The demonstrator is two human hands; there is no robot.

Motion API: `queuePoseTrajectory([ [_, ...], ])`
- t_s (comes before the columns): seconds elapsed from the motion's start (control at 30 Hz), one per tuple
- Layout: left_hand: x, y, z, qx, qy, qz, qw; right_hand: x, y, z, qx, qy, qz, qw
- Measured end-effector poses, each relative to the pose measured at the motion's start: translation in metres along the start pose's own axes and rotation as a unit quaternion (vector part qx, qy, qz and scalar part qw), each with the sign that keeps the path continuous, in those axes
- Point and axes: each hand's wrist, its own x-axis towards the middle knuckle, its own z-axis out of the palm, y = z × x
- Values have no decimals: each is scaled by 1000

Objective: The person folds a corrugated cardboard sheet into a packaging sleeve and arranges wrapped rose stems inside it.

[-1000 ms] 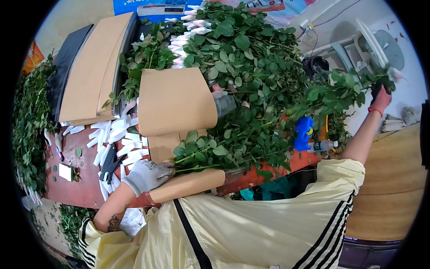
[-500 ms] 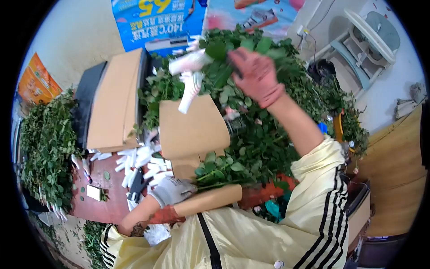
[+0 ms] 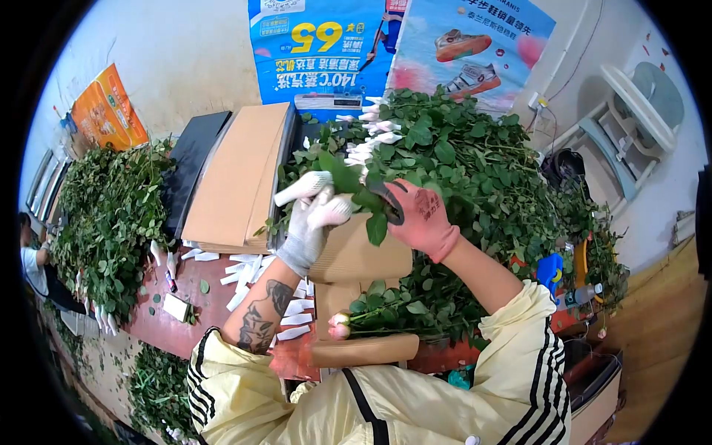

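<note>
My left hand (image 3: 302,236), in a white glove, is raised over the table with its fingers closed around roses in white mesh sleeves (image 3: 330,212). Another sleeved rose head (image 3: 302,188) points left just above those fingers. My right hand (image 3: 424,220), in a pink glove with dark fingertips, pinches the leafy stems (image 3: 345,178) of these roses. Below both hands stands a sheet of brown cardboard (image 3: 363,252). Pink roses (image 3: 339,326) with leafy stems lie in front of it, beside a curled cardboard edge (image 3: 363,350).
Loose white sleeves (image 3: 297,320) are scattered on the red table (image 3: 194,297). A cardboard stack (image 3: 237,178) leans at the back left. Piles of leafy stems (image 3: 460,163) cover the back right, with another heap (image 3: 111,215) at left. A bottle (image 3: 582,295) stands at right.
My left hand has risen from the cardboard roll to the sleeved roses. My right hand has brought them down and nearer. The pink roses below have come into view, and the camera has shifted.
</note>
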Motion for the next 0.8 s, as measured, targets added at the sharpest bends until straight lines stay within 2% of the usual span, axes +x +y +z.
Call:
queuePoseTrajectory([
  [0.07, 1, 4, 4, 6, 40, 14, 999, -10, 11, 6, -42, -66, -15, 997],
  [0.1, 5, 2, -7, 287, 19, 144, 947, -12, 7, 4, -87, -92, -25, 992],
  [0.17, 16, 6, -4, 44, -3, 30, 999, -22, 13, 31, -114, -52, -49, 991],
  [0.2, 22, 8, -3, -75, 8, -26, 997, -21, 10, 38, -142, -15, -76, 987],
  [0.23, 25, 10, -7, -55, -10, -29, 998, -19, 8, 44, -152, -67, -58, 984],
  [0.27, 30, 12, -16, -34, -29, -33, 998, -16, 5, 51, -152, -63, -56, 985],
  [0.3, 39, 14, -26, -85, -3, -58, 995, -13, 2, 57, -167, -115, -67, 977],
  [0.33, 41, 23, -28, -71, -4, -73, 995, -13, 1, 66, -180, -168, -77, 966],
  [0.37, 46, 29, -29, -69, -8, -76, 995, -17, 12, 88, -166, -109, -120, 973],
  [0.4, 48, 35, -27, -69, -10, -78, 995, -20, 12, 92, -166, -108, -120, 973],
  [0.47, 47, 41, -21, -66, 6, -76, 995, -22, 12, 101, -148, -196, -144, 959],
  [0.5, 46, 45, -18, -64, 24, -75, 995, -11, -6, 73, -108, -278, -75, 951],
  [0.53, 44, 46, -16, -64, 26, -72, 995, -4, -15, 55, -107, -278, -79, 951],
  [0.6, 34, 41, -12, -30, -24, -54, 998, 6, -24, 30, -47, -16, -50, 998],
  [0.67, 28, 35, 0, -19, -32, -49, 998, 18, -27, 17, -94, 189, -64, 975],
  [0.73, 23, 36, 20, 44, -75, -7, 996, 34, -21, 11, -107, 202, -74, 971],
  [0.77, 26, 37, 19, 75, -94, -30, 992, 42, -21, 4, -50, 117, -14, 992],
  [0.8, 24, 36, 22, 73, -97, -33, 992, 46, -15, 0, -52, 117, -10, 992],
])
